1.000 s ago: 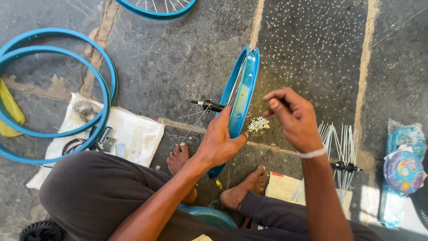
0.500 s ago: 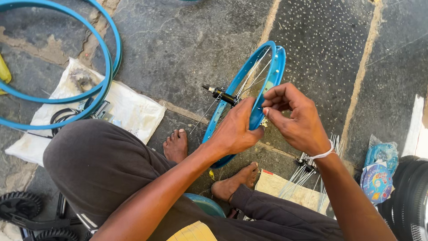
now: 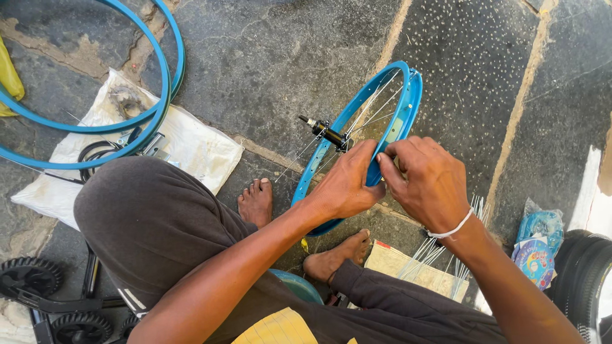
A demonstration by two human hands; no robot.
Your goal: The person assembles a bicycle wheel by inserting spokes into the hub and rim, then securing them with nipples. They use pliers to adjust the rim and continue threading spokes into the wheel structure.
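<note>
Blue wheel rim [image 3: 408, 95] stands upright on the stone floor [image 3: 268, 57] between the feet; left hand [image 3: 344, 185] fingers [image 3: 364, 153] clamp its edge to steady it, right hand [image 3: 427, 181] fingers pinch together at the rim, spokes [image 3: 446, 255] lying just behind them

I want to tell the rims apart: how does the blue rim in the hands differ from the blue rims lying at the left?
The blue metal rim with spokes stands upright, gripped by the left hand and right hand; it carries a hub. The bare blue hoops lie flat, untouched, without hub. All are blue.
</note>
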